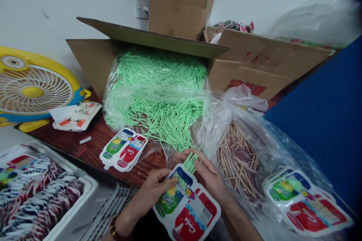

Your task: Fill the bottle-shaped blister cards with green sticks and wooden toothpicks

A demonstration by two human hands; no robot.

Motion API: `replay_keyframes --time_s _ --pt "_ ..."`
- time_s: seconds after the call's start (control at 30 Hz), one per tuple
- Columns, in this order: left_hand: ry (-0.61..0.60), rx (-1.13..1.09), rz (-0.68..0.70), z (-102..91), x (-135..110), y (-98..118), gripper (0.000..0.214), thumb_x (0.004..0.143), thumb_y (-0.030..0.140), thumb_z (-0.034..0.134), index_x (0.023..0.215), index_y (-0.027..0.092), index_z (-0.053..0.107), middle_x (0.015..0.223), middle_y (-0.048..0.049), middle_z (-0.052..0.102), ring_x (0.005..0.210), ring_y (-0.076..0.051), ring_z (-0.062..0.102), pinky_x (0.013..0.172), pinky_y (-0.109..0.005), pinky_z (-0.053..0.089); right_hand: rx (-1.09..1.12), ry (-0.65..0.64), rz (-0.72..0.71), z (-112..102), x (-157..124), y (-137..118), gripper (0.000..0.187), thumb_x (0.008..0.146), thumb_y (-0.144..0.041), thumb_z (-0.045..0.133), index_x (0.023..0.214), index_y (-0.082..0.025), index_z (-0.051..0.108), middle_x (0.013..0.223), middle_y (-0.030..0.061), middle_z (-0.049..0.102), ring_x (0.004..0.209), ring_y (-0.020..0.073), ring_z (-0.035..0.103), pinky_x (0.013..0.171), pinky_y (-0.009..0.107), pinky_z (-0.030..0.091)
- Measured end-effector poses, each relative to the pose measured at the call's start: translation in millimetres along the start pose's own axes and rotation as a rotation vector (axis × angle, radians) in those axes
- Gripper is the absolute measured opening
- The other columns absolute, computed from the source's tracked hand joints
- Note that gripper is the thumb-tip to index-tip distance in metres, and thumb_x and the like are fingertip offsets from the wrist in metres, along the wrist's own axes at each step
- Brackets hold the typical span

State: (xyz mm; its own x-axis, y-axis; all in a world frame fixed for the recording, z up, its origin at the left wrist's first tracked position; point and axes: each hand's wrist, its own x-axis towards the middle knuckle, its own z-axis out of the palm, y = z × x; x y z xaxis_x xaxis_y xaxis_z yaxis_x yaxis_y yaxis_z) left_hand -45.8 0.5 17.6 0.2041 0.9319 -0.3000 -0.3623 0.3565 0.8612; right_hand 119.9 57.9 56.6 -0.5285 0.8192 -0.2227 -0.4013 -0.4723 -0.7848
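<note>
My left hand (155, 186) pinches the upper left edge of a flat bottle-shaped packet (195, 212) printed with green Sprite and red Cola. In my right hand (210, 175) is a small bunch of thin green sticks (190, 162), held at the packet's top edge. The lower ends of the sticks show through the clear window on the Sprite side. Just beyond, a heap of loose green sticks (169, 120) spills from a clear plastic bag (113, 98) in an open carton (93, 58).
Similar packets (124, 150) lie on the dark wooden table (107, 137); more packets (308, 203) rest on plastic at right. Brown sticks (239, 154) lie nearby. A white foam box (85, 196) holds several packets at left. A yellow fan (60, 71) stands behind.
</note>
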Motion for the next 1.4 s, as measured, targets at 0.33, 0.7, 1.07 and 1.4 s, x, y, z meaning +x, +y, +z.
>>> replay_keyframes --time_s 0.33,0.7,1.07,1.4 --pt "0.029 -0.008 0.039 3.7 11 3 0.022 0.078 0.036 0.069 0.079 0.014 0.073 0.065 0.0001 0.066 0.055 -0.008 0.052 0.056 -0.02 0.041 -0.522 -0.046 -0.081 -15 15 -15 0.022 0.084 -0.035 0.061 0.099 -0.022 0.072 0.091 0.0024 0.071 0.075 0.0142 0.061 0.069 0.024 0.046" --pt "0.067 0.014 0.09 -8.7 19 -3 0.026 0.079 0.038 0.068 0.08 0.012 0.072 0.071 -0.0032 0.066 0.062 -0.012 0.055 0.059 -0.022 0.043 -0.541 0.097 -0.377 -3 43 -46 0.015 0.086 -0.029 0.059 0.082 -0.023 0.072 0.083 0.0013 0.07 0.079 0.0167 0.062 0.078 0.029 0.046" --pt "0.127 -0.023 0.175 -22.7 23 8 0.024 0.079 0.039 0.067 0.085 0.017 0.073 0.073 -0.0015 0.066 0.066 -0.014 0.057 0.064 -0.023 0.045 -0.87 -0.017 -0.305 0 56 -50 0.018 0.082 -0.034 0.064 0.094 -0.025 0.072 0.092 0.0025 0.071 0.086 0.0203 0.063 0.077 0.031 0.047" --pt "0.198 -0.034 0.232 -14.1 30 13 0.024 0.08 0.038 0.066 0.078 0.014 0.07 0.07 -0.001 0.065 0.063 -0.012 0.054 0.059 -0.021 0.042 -1.015 -0.017 -0.317 5 52 -45 0.011 0.079 -0.027 0.066 0.07 -0.021 0.071 0.067 -0.0018 0.064 0.064 0.0143 0.055 0.059 0.024 0.039"
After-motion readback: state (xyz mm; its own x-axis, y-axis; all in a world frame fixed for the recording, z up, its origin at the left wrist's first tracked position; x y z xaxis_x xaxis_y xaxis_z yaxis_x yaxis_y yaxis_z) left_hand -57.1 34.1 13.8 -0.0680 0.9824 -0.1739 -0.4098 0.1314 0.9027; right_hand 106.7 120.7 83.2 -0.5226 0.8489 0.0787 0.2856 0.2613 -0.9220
